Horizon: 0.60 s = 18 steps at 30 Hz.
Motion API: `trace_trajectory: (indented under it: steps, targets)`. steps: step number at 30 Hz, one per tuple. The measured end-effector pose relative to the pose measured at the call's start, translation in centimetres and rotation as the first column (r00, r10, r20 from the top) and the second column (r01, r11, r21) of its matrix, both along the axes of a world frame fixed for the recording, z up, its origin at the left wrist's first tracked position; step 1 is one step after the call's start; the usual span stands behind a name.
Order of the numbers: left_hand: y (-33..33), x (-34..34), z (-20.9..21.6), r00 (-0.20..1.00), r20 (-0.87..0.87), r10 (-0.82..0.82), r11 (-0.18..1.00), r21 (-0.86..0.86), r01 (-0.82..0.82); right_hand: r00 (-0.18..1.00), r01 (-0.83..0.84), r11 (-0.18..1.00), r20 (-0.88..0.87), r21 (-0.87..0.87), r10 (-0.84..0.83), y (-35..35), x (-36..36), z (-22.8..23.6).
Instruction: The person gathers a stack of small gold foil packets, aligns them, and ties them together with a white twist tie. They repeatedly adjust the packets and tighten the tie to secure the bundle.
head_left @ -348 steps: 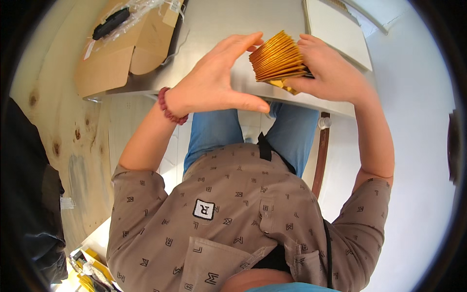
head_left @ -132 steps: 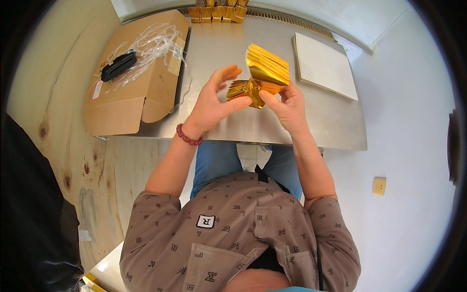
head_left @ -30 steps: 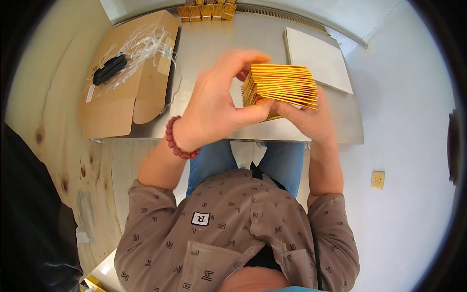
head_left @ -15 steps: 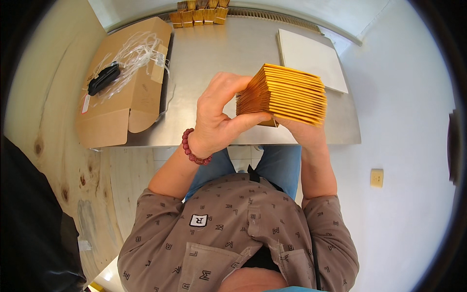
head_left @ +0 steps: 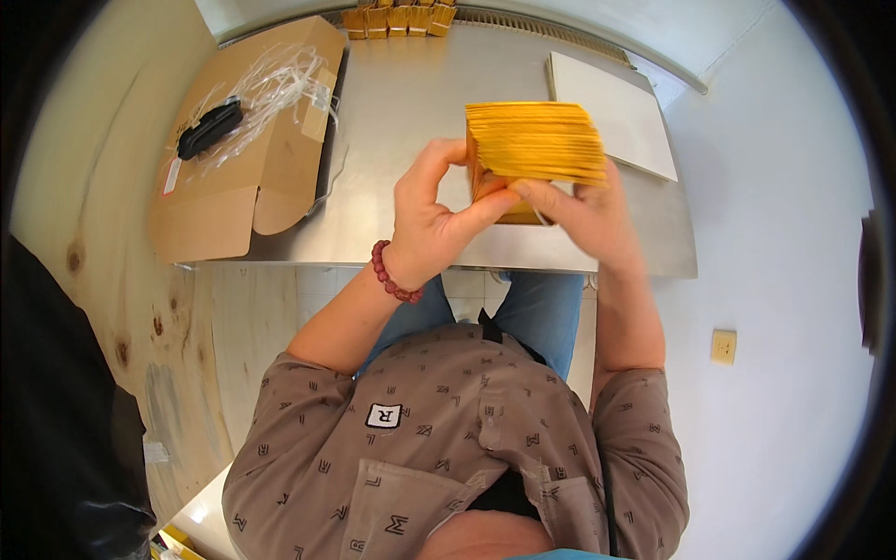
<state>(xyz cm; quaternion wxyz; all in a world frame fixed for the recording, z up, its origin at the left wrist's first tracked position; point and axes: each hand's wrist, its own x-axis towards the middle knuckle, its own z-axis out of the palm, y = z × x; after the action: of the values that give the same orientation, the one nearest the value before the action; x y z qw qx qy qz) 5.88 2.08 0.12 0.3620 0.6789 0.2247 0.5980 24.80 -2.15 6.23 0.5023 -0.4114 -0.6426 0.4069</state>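
A thick stack of gold-yellow folded paper [head_left: 539, 140] is held up above the near part of the table, its many thin edges lying close together. My left hand [head_left: 431, 207] grips it from the left, thumb along the lower side and fingers behind. On the right, my right hand [head_left: 597, 217] closes round the stack, its thumb meeting the left thumb below. A short piece of thin white strip [head_left: 544, 217] shows beneath the right thumb. The fingers behind the stack are hidden.
Similar gold bundles [head_left: 401, 21] with white bands stand at the table's back edge. At left, a cardboard box [head_left: 210, 219] carries tangled clear plastic strips [head_left: 280, 79] and a black object [head_left: 210, 129]. White sheets [head_left: 616, 117] lie at right on the metal table [head_left: 401, 103].
The stack has tipped and levelled, and its edges sit more evenly. My right hand has come up into view, its thumb now beside the left thumb.
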Motion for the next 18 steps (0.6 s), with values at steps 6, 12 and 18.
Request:
trace_trajectory:
  steps: [6,12,18]
  targets:
    - [2.1,-2.7,-1.5,0.962,-0.272,0.012,0.999,-0.044,-0.024,0.587,-0.278,0.935,0.81,0.218,-0.014,5.9,2.0,0.5]
    - [4.6,-3.2,-2.5,0.845,-0.535,-0.02,0.999,-0.036,0.0,0.283,-0.364,0.928,0.959,0.085,0.024,8.8,0.3,-1.6]
    - [5.6,-3.3,-4.2,0.83,-0.554,-0.064,0.993,-0.119,-0.003,0.093,-0.343,0.916,0.977,0.21,-0.189,7.9,-1.0,-4.1]
